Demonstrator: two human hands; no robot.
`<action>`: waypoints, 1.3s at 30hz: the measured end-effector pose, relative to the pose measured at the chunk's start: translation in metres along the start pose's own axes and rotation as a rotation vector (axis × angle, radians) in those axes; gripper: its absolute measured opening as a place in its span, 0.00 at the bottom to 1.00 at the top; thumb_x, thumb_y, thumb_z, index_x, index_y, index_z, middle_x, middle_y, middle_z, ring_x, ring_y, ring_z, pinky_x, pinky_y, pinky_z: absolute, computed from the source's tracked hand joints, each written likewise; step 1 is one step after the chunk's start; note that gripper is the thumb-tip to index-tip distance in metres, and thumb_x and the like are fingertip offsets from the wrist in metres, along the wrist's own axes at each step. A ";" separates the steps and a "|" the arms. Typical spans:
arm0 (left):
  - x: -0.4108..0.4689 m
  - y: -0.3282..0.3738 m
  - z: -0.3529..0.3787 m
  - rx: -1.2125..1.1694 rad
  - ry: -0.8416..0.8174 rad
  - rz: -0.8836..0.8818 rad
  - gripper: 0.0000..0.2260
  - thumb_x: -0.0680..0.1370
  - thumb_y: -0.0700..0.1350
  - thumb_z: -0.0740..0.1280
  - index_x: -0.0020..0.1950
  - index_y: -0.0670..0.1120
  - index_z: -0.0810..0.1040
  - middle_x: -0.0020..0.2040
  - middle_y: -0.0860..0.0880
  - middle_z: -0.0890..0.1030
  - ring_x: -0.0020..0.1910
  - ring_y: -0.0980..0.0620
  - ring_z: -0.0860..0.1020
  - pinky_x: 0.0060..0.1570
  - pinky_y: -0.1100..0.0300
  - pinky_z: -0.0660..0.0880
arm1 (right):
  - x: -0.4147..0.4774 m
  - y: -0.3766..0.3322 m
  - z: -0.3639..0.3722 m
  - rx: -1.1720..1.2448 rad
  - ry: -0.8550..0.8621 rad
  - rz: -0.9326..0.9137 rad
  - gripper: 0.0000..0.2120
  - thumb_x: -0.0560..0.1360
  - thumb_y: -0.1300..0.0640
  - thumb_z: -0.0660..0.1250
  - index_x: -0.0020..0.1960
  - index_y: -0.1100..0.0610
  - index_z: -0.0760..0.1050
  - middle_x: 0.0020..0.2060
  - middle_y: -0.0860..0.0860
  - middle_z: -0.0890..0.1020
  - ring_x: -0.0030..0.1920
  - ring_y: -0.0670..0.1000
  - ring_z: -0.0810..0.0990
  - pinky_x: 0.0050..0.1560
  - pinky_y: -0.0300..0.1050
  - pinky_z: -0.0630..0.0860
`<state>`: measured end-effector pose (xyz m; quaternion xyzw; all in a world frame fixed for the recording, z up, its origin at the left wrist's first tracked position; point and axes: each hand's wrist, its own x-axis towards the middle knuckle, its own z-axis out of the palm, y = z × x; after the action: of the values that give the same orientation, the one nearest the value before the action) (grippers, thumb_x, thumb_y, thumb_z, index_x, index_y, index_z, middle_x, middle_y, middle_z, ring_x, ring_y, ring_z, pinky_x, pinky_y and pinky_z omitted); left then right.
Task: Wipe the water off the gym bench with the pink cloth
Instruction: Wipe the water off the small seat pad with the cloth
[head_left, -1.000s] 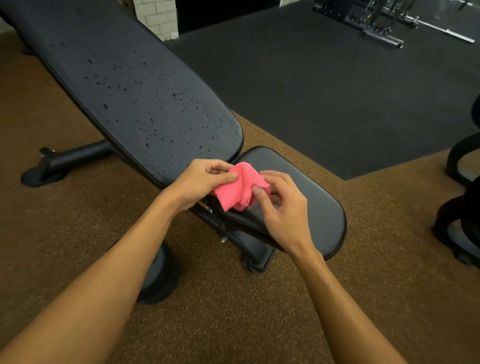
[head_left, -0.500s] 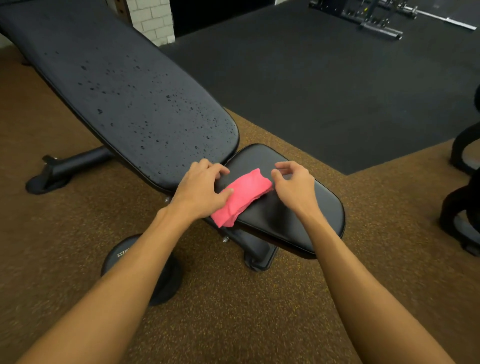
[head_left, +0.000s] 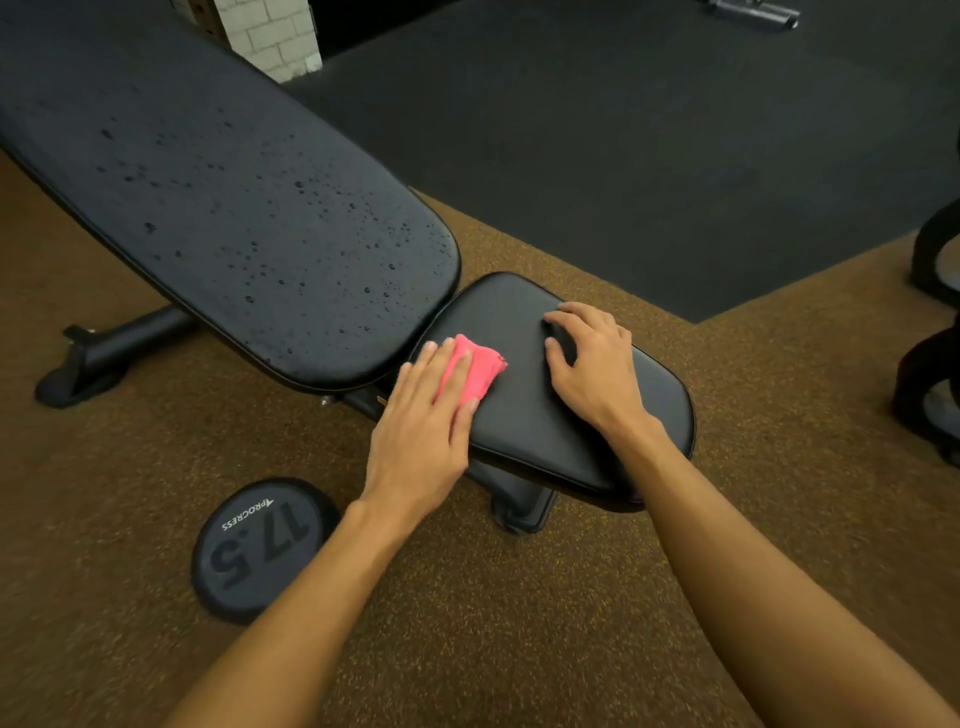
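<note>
The black gym bench has a long back pad dotted with water drops and a smaller seat pad nearer to me. The pink cloth lies folded on the seat pad's left end. My left hand presses flat on it, fingers stretched over the cloth. My right hand rests on the bare seat pad to the right of the cloth, fingers curled down onto the pad, holding nothing.
A black 17.5 weight plate lies on the brown floor by my left forearm. The bench foot juts out at left. Dark equipment stands at the right edge; a black mat lies beyond the bench.
Both hands held the bunched cloth above the seat pad. The cloth was laid down; my left hand now presses it flat, and my right hand has let go and moved right onto the pad.
</note>
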<state>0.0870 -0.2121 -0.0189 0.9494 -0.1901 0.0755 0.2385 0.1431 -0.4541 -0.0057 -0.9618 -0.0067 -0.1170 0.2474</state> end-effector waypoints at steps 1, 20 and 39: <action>-0.001 -0.001 0.000 -0.022 0.029 -0.067 0.25 0.90 0.52 0.51 0.87 0.49 0.56 0.87 0.50 0.56 0.87 0.52 0.50 0.85 0.49 0.49 | 0.003 -0.001 0.001 0.001 0.009 0.003 0.15 0.83 0.53 0.66 0.69 0.52 0.80 0.70 0.48 0.78 0.73 0.52 0.72 0.74 0.53 0.64; 0.033 -0.016 -0.004 -0.439 0.127 -0.347 0.22 0.90 0.49 0.55 0.84 0.49 0.66 0.83 0.55 0.65 0.82 0.62 0.61 0.81 0.62 0.56 | 0.008 -0.003 0.009 -0.063 0.068 0.011 0.12 0.83 0.52 0.63 0.65 0.49 0.77 0.68 0.45 0.77 0.69 0.49 0.74 0.74 0.52 0.65; 0.105 -0.021 -0.004 -0.054 -0.196 -0.042 0.26 0.89 0.50 0.49 0.88 0.50 0.53 0.88 0.53 0.50 0.86 0.54 0.49 0.84 0.54 0.50 | 0.009 -0.002 0.010 -0.054 0.050 0.080 0.17 0.84 0.51 0.63 0.72 0.47 0.76 0.75 0.44 0.75 0.77 0.46 0.69 0.79 0.47 0.59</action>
<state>0.1912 -0.2268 -0.0001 0.9492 -0.1945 -0.0279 0.2460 0.1540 -0.4481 -0.0111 -0.9644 0.0411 -0.1312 0.2257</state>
